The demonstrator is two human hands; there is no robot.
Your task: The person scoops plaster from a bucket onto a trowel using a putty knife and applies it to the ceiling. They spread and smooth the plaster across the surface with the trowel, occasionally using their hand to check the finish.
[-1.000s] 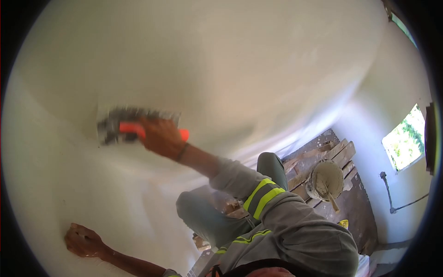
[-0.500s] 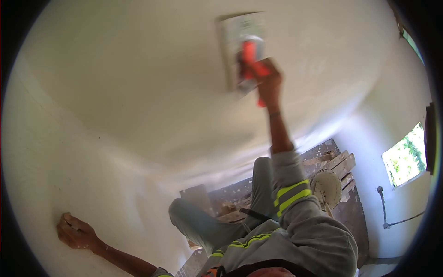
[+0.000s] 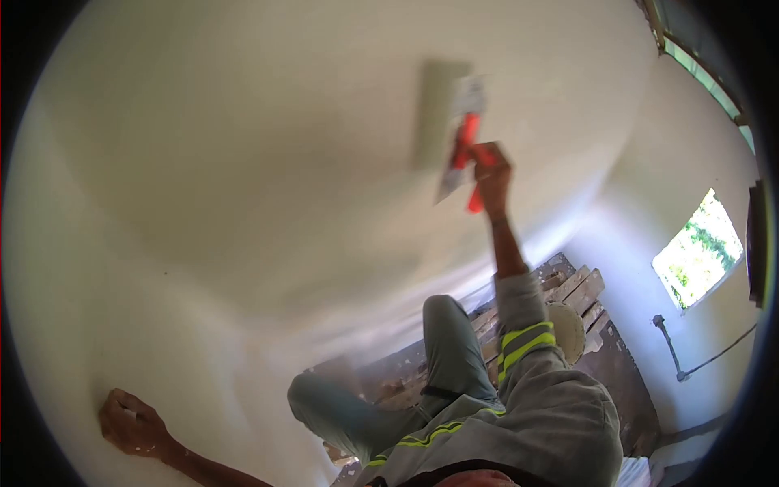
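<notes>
My right hand (image 3: 492,174) is closed round a red-handled plastering trowel (image 3: 471,97), in front of the pale wall (image 3: 308,162). The blade is tilted nearly edge-on to me, and its dark shadow falls on the wall to its left. A second red piece (image 3: 475,201), like a handle, sticks out below the same hand. Low on the left, my left hand (image 3: 134,424) rests against the adjoining wall (image 3: 73,325) with its fingers curled in. Pale specks mark its skin; the inside of the fingers is hidden.
My bent knees (image 3: 446,325) are close to the wall. Wooden boards (image 3: 580,288) and a round pale bucket (image 3: 566,331) stand below, beside my right sleeve. At right are a bright window opening (image 3: 702,252) and a conduit channel (image 3: 669,349) in the wall.
The trowel has moved down and right and turned from nearly face-on to edge-on, its shadow now apart from the blade. My left hand has stayed at about the same place on the wall.
</notes>
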